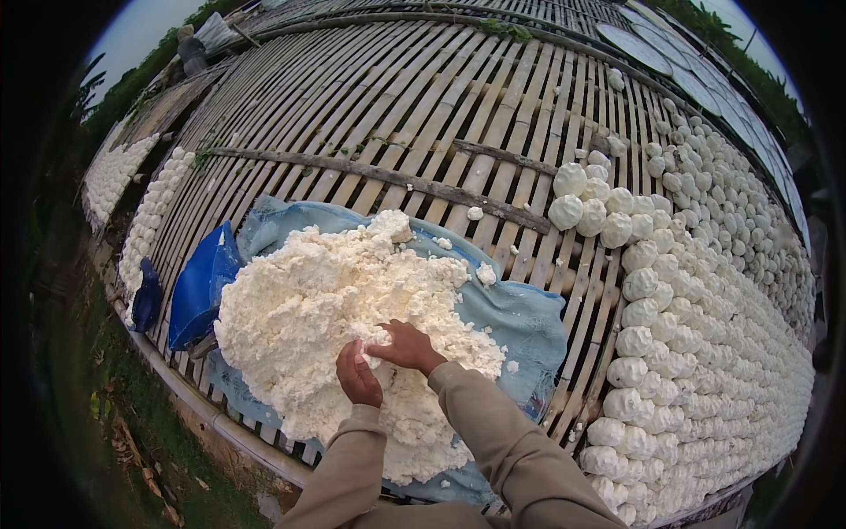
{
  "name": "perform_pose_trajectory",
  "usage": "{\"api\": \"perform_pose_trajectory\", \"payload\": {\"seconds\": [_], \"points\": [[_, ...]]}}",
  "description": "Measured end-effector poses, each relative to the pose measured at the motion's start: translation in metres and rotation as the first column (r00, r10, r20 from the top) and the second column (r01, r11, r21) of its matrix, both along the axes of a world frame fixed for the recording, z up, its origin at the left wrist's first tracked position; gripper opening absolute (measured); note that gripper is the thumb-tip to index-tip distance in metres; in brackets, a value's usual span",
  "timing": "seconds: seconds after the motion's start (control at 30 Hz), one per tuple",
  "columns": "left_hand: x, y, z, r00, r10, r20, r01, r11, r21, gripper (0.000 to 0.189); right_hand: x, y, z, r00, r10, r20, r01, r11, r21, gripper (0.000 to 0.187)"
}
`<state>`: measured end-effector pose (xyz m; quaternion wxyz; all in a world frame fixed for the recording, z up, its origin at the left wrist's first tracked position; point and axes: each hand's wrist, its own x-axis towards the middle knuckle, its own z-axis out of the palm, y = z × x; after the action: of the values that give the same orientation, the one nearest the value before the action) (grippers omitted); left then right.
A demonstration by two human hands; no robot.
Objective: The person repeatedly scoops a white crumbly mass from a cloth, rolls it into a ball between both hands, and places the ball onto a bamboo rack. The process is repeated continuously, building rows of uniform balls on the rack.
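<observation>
A large heap of white, crumbly, moist material [297, 317] lies on a light blue mesh cloth [529, 324] spread over bamboo slats. Above the near part of the heap, my left hand [359, 375] and my right hand [406, 347] are cupped around a lump of the same white stuff [370, 337]. The left palm supports its near left side, and the right fingers curl over it from the right. Part of the lump is hidden by the fingers. To the right, many rounded white balls [634, 340] sit in close rows on the slats.
Blue plastic pieces [203, 287] [147, 295] lie left of the heap. A wooden strip [396, 178] crosses the bamboo slats [317, 79] beyond it. Smaller balls [720, 192] and round trays [634, 47] are at the far right. A person [192, 53] is at the far left. A bamboo pole [218, 423] edges the platform.
</observation>
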<state>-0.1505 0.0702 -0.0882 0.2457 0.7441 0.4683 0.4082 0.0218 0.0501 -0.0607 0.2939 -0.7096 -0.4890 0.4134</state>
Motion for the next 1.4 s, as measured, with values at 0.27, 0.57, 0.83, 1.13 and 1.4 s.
{"api": "perform_pose_trajectory", "payload": {"seconds": [0.27, 0.57, 0.83, 1.13, 1.4], "points": [[-0.028, -0.055, 0.059, 0.679, 0.408, 0.61, 0.428, 0.455, -0.781, 0.048, -0.127, -0.093, 0.088, 0.828, -0.56, 0.03, 0.556, 0.813, -0.171, 0.076], [-0.075, -0.056, 0.126, 0.347, 0.637, 0.688, 0.805, 0.174, -0.567, 0.065, -0.144, -0.096, 0.194, 0.932, -0.362, 0.025, 0.345, 0.907, 0.241, 0.036], [-0.095, -0.1, 0.113, 0.342, 0.476, 0.81, 0.827, 0.257, -0.5, 0.082, -0.164, -0.152, 0.195, 0.821, -0.529, 0.212, 0.384, 0.788, 0.481, 0.048], [-0.097, -0.142, 0.134, 0.46, 0.639, 0.616, 0.762, 0.071, -0.644, 0.103, -0.178, -0.193, 0.2, 0.672, -0.64, 0.372, 0.347, 0.716, 0.606, 0.051], [-0.081, -0.136, 0.137, 0.421, 0.383, 0.822, 0.86, 0.122, -0.496, 0.085, -0.175, -0.207, 0.194, 0.681, -0.678, 0.277, 0.451, 0.686, 0.57, 0.038]]}}
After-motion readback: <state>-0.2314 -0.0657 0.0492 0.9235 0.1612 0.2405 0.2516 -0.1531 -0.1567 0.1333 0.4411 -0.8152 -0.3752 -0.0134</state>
